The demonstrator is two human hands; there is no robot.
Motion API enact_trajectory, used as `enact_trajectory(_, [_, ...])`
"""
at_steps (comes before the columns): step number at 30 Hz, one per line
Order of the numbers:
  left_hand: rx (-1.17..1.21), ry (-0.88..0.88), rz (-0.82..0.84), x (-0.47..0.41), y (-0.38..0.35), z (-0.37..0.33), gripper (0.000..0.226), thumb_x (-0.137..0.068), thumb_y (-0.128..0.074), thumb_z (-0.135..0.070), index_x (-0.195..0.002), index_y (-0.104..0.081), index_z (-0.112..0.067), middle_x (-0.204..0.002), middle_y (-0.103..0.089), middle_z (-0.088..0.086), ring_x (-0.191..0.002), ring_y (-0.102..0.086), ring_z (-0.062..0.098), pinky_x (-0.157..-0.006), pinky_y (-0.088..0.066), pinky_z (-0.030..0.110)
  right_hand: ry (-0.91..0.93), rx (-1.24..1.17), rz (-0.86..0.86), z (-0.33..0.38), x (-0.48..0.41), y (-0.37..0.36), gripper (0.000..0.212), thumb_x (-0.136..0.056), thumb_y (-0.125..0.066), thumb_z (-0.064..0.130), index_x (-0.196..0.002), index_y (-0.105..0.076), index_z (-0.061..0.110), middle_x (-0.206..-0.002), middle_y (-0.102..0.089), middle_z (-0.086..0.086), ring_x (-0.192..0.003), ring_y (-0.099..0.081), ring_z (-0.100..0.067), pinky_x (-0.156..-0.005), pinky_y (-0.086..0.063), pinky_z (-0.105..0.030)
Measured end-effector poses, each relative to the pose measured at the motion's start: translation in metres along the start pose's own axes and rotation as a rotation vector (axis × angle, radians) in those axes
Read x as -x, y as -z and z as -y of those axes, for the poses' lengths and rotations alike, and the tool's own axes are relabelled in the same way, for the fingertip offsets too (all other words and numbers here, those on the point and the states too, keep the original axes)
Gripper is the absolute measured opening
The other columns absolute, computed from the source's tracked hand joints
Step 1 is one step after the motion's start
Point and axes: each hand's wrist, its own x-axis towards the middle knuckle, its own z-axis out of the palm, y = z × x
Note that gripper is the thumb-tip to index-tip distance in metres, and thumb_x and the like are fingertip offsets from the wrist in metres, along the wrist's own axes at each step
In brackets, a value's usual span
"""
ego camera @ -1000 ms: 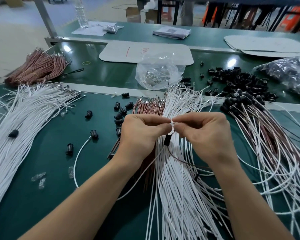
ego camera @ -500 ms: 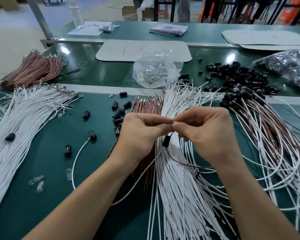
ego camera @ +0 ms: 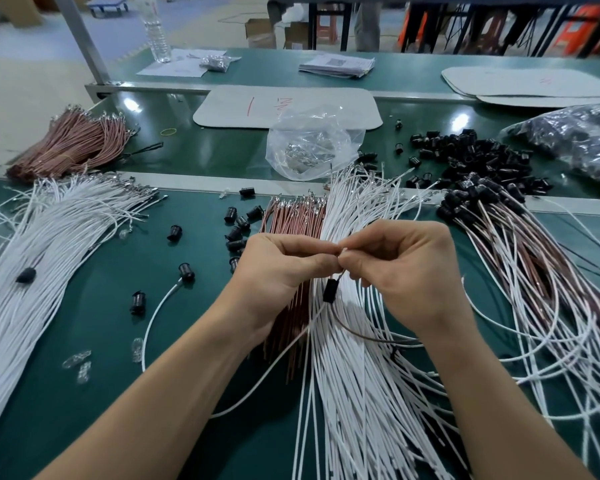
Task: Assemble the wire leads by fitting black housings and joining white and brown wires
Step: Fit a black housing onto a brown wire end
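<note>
White wire bundle [ego camera: 354,393] fans across the green table [ego camera: 101,323] under my wrists. Above it my left hand [ego camera: 284,268] and right hand [ego camera: 406,271] meet tip to tip, both pinching the lead ends [ego camera: 343,251], with the joint mostly hidden by my fingers. Black housing [ego camera: 329,291] hangs just below the pinch, white wire [ego camera: 257,382] trailing down-left from it and brown wire [ego camera: 368,332] curving right under my right wrist. Farther out are the brown wire bundle [ego camera: 291,220] and loose housings [ego camera: 238,226] left of it, then clear bag [ego camera: 312,143] and housing pile [ego camera: 471,150] back right.

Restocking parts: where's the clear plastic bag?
Head view, upper centre: the clear plastic bag lies by the white board, left of the black housings pile.
</note>
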Motion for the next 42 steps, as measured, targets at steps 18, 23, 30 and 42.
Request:
enact_trajectory(18, [-0.316,-0.299,-0.185,0.010,-0.009,0.007,0.023,-0.080,-0.085,-0.003,-0.085,-0.083,-0.026,-0.076,-0.079,-0.010,-0.071,-0.078,0.010,-0.069,-0.063,0.023,-0.044,-0.006,-0.004,-0.002,-0.002,0.002,0.021,-0.075,-0.087,-0.005,-0.078,-0.081,0.015,-0.066,-0.074,-0.005,-0.055,-0.070,-0.022,-0.053,-0.056,-0.028])
enact_trajectory(23, [-0.357,-0.325,-0.172,0.012,-0.006,0.008,0.023,-0.079,-0.086,-0.004,-0.087,-0.083,-0.026,-0.077,-0.079,-0.011,-0.072,-0.078,0.011,-0.070,-0.063,0.026,-0.055,0.047,0.021,-0.001,-0.001,0.002,0.026,-0.076,-0.087,-0.003,-0.078,-0.080,0.022,-0.065,-0.074,-0.003,-0.056,-0.071,-0.021,-0.054,-0.060,-0.032])
enact_trajectory(30, [-0.340,-0.262,-0.170,0.012,-0.008,0.005,0.026,-0.078,-0.087,-0.003,-0.078,-0.083,-0.028,-0.073,-0.078,-0.008,-0.069,-0.077,0.011,-0.067,-0.061,0.020,-0.033,0.080,0.015,0.004,0.001,0.001,0.024,-0.077,-0.085,-0.006,-0.078,-0.081,0.018,-0.064,-0.074,-0.003,-0.055,-0.071,-0.020,-0.054,-0.062,-0.037])
enact_trajectory(42, [-0.136,-0.110,-0.093,0.002,-0.007,0.001,0.013,-0.083,-0.079,0.001,-0.076,-0.081,-0.009,-0.074,-0.077,0.012,-0.070,-0.074,0.019,-0.074,-0.059,0.025,-0.177,-0.199,0.047,0.004,-0.003,-0.003,0.023,-0.074,-0.077,0.007,-0.086,-0.084,0.026,-0.075,-0.078,-0.004,-0.065,-0.072,-0.012,-0.060,-0.054,-0.019])
